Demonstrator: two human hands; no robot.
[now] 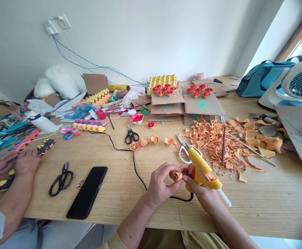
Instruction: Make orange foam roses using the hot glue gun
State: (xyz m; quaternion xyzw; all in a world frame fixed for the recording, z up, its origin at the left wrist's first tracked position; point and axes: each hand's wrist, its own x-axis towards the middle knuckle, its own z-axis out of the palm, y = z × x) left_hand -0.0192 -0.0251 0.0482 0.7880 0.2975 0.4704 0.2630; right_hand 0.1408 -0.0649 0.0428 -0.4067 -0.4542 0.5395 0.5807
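Note:
Between the fingertips of my left hand (159,183) is a small orange paper flower (177,175), its petals curled inward. My right hand (205,193) is wrapped round a yellow hot glue gun (202,170), with a white glue stick poking from its back end. The right fingertips also touch the flower's side. Several finished-looking orange flowers, among them a rolled rose (134,146) and an open one (169,141), lie in a row beyond my hands. White-handled scissors (184,152) rest just behind the glue gun.
Orange scraps (213,145) are heaped at right. Red flowers (163,90) stand on cardboard pieces (166,100) at the back. Black scissors (61,180) and a phone (87,193) lie left. A co-worker's hands (27,160) hold something at far left. The gun's black cord (137,173) crosses the table.

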